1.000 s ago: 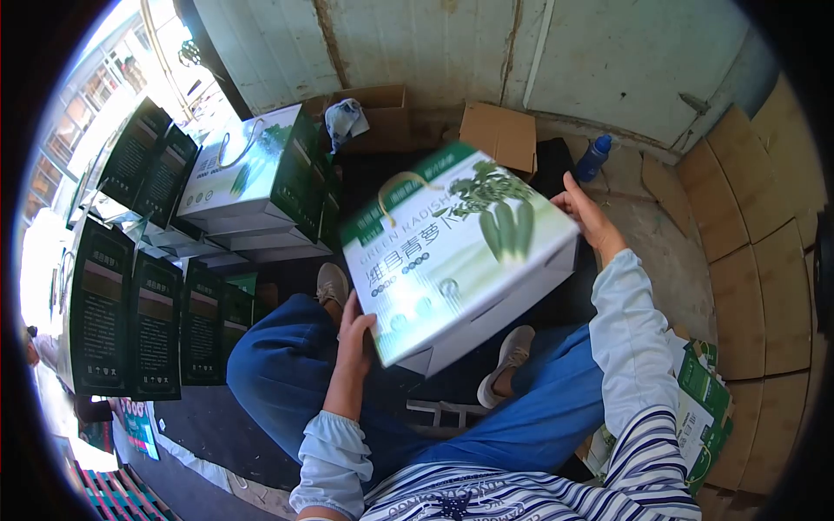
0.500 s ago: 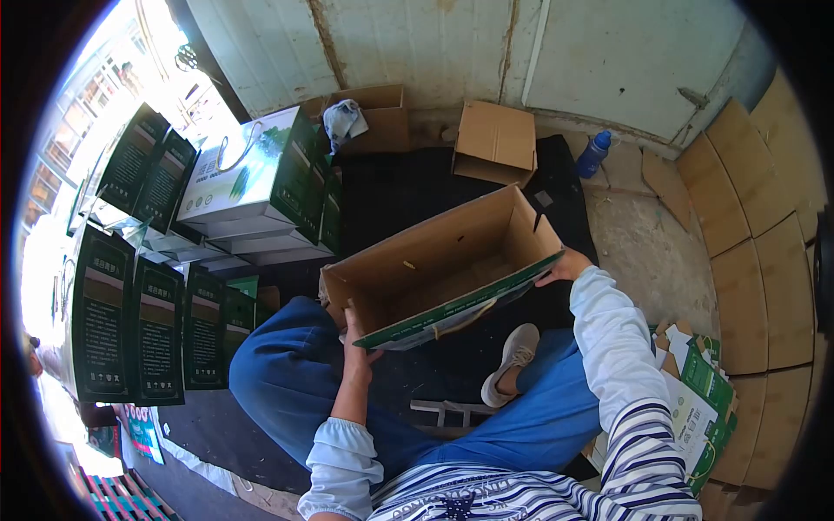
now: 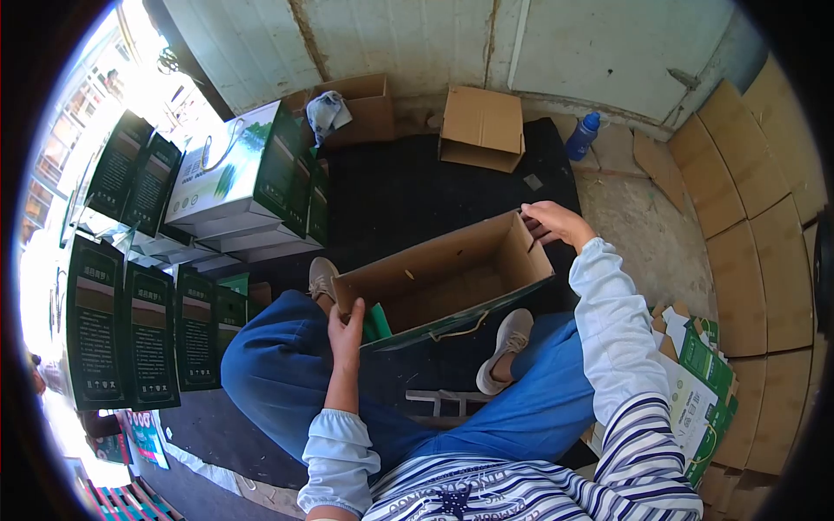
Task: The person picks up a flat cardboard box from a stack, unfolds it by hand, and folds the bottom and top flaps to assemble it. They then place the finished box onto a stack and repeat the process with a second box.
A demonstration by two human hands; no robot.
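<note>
An open carton (image 3: 452, 282) with a plain brown inside, a green printed outer side and a cord handle rests between my legs, its opening facing up. My left hand (image 3: 346, 334) holds its left end, thumb at the rim, beside a green flap (image 3: 380, 321) that sticks up inside. At the far right corner, my right hand (image 3: 560, 224) has its fingers on the top edge of the end wall, some of them hidden behind it. Small yellowish specks show on the carton's inner wall.
Finished-looking green and white cartons (image 3: 230, 169) are stacked at left. Brown boxes (image 3: 730, 286) line the right side, with flattened green cartons (image 3: 695, 399) below. A brown box (image 3: 482, 126) and a blue bottle (image 3: 583, 137) stand near the wall. A metal frame (image 3: 443, 399) lies by my shoe.
The carton has gone down and away from me, and a green flap now shows at its left end. My right hand has shifted from the near right corner to the far one.
</note>
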